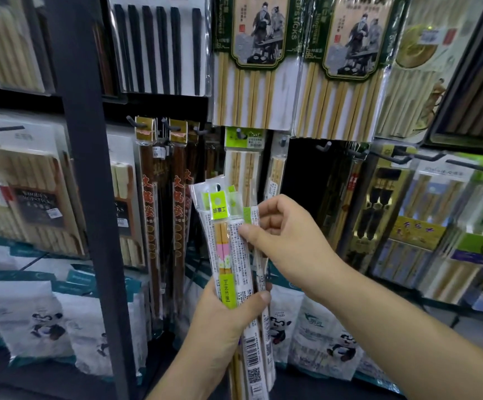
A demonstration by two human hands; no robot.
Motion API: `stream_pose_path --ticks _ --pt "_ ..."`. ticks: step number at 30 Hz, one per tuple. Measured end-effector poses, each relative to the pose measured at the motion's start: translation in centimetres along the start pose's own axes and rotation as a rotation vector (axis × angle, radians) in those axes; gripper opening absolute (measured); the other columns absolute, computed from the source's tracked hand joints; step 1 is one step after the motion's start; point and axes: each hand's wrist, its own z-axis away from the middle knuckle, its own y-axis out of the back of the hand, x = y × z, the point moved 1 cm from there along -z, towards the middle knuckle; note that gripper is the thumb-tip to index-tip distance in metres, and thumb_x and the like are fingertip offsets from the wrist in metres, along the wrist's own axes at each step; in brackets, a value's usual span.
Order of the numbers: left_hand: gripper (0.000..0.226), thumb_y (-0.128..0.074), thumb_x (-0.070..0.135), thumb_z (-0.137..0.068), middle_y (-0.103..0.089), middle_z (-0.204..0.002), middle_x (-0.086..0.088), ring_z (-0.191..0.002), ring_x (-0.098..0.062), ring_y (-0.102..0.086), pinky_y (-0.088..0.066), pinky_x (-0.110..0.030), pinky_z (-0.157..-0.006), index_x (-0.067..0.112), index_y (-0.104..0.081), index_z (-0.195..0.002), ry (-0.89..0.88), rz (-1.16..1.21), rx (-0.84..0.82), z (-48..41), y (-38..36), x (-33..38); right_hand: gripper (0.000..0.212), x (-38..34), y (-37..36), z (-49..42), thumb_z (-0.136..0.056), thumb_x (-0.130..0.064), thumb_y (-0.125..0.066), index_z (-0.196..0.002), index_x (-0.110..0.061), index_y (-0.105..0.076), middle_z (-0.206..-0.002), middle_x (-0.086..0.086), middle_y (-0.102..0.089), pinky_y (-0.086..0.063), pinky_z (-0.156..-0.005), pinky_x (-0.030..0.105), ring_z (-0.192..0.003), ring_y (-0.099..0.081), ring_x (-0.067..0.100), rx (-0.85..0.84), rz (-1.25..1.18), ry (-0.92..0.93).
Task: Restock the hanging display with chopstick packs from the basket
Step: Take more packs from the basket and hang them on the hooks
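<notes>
1. Shop wall of hanging chopsticks; matching packs hang on a peg [239, 134].
2. Left hand [223, 310] grips a chopstick pack bundle [228, 255].
3. Right hand [278, 235] pinches one pack's edge.
4. Risk: slippery sleeves may slide loose and drop.

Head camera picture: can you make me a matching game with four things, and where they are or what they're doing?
Things:
1. left hand
2. right hand
3. black chopsticks
4. panda bags

Matches:
A. stand in the lowest row
B. grips the chopstick packs low down
C. hang in the top row
D. pinches one pack near its top

Pairs: 1-B, 2-D, 3-C, 4-A
</notes>
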Motion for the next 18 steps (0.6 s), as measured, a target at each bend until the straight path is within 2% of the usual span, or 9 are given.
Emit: stream_pose_path --ticks 1,3,4,6,7,9,11,14,18 --pt "0.063 -0.091 0.033 -0.063 -0.080 -0.104 -0.001 -0.098 -0.018 -0.076 -0.058 -0.032 -0.083 0.021 -0.067 -0.120 0.002 -0.006 0.009 0.0 0.0 0.0 0.019 -0.3 -0.1 0.1 -0.092 -0.024 -0.076 -0.102 -0.021 -0.061 -0.092 0.011 -0.073 -0.061 -0.071 0.035 -0.076 -0.072 0.017 0.000 0.017 0.013" --pt "0.066 -0.094 0.042 -0.055 -0.080 -0.102 0.002 -0.095 -0.015 -0.076 -0.059 -0.028 -0.076 0.028 -0.069 -0.115 0.006 0.002 0.027 0.1 0.1 0.1 0.004 -1.2 0.0 -0.1 -0.098 -0.017 -0.067 -0.099 -0.018 -0.063 -0.090 0.011 -0.074 -0.061 -0.070 0.039 -0.078 -0.074 0.022 0.030 0.005 0.033" --pt "0.061 -0.095 0.043 -0.053 -0.080 -0.098 0.003 -0.091 -0.014 -0.076 -0.059 -0.025 -0.071 0.032 -0.071 -0.109 0.009 0.010 0.038 0.0 0.2 0.0 0.004 -1.6 0.3 -0.3 -0.100 -0.017 -0.063 -0.097 -0.016 -0.066 -0.089 0.013 -0.074 -0.060 -0.068 0.043 -0.079 -0.074 0.026 0.067 -0.002 0.044" --pt "0.047 -0.099 0.040 -0.059 -0.079 -0.093 0.004 -0.085 -0.011 -0.076 -0.058 -0.024 -0.069 0.036 -0.073 -0.098 0.021 0.010 0.068 0.0 0.5 0.0 0.016 -2.8 1.2 -1.0 -0.103 -0.021 -0.059 -0.093 -0.015 -0.070 -0.089 0.018 -0.073 -0.058 -0.070 0.051 -0.077 -0.070 0.031 0.168 -0.011 0.063" --pt "0.042 -0.098 0.039 -0.061 -0.079 -0.092 0.004 -0.085 -0.011 -0.075 -0.057 -0.027 -0.072 0.036 -0.074 -0.095 0.022 -0.001 0.087 0.0 0.6 0.0 0.022 -3.4 1.7 -1.3 -0.104 -0.025 -0.057 -0.092 -0.015 -0.073 -0.087 0.015 -0.073 -0.059 -0.069 0.048 -0.072 -0.069 0.025 0.206 -0.027 0.066" --pt "0.037 -0.090 0.041 -0.056 -0.079 -0.091 0.003 -0.084 -0.010 -0.075 -0.053 -0.029 -0.076 0.034 -0.076 -0.089 0.008 -0.029 0.113 -0.1 1.0 0.1 0.031 -4.3 2.5 -2.1 -0.106 -0.029 -0.052 -0.091 -0.016 -0.075 -0.079 0.002 -0.075 -0.057 -0.063 0.029 -0.067 -0.067 0.008 0.245 -0.057 0.068" --pt "0.040 -0.086 0.044 -0.052 -0.079 -0.093 0.001 -0.085 -0.011 -0.075 -0.051 -0.031 -0.079 0.029 -0.077 -0.088 -0.001 -0.029 0.132 -0.1 1.1 0.4 0.034 -5.0 2.8 -2.8 -0.108 -0.029 -0.050 -0.091 -0.013 -0.075 -0.072 -0.003 -0.073 -0.053 -0.058 0.019 -0.063 -0.066 0.004 0.264 -0.101 0.058" --pt "0.052 -0.087 0.040 -0.053 -0.080 -0.094 -0.002 -0.086 -0.013 -0.076 -0.051 -0.033 -0.081 0.019 -0.073 -0.099 0.014 -0.014 0.154 0.0 1.1 0.5 0.037 -5.5 2.8 -3.7 -0.108 -0.026 -0.048 -0.087 -0.011 -0.074 -0.067 -0.002 -0.072 -0.051 -0.055 0.014 -0.059 -0.065 0.003 0.278 -0.170 0.014" --pt "0.031 -0.085 0.016 -0.079 -0.080 -0.088 0.003 -0.082 -0.008 -0.075 -0.050 -0.027 -0.078 0.013 -0.070 -0.106 0.035 -0.064 0.157 0.1 1.1 0.5 0.037 -5.4 2.4 -4.4 -0.106 -0.025 -0.048 -0.083 -0.011 -0.074 -0.067 0.000 -0.072 -0.051 -0.055 0.017 -0.058 -0.065 0.004 0.303 -0.196 -0.038"
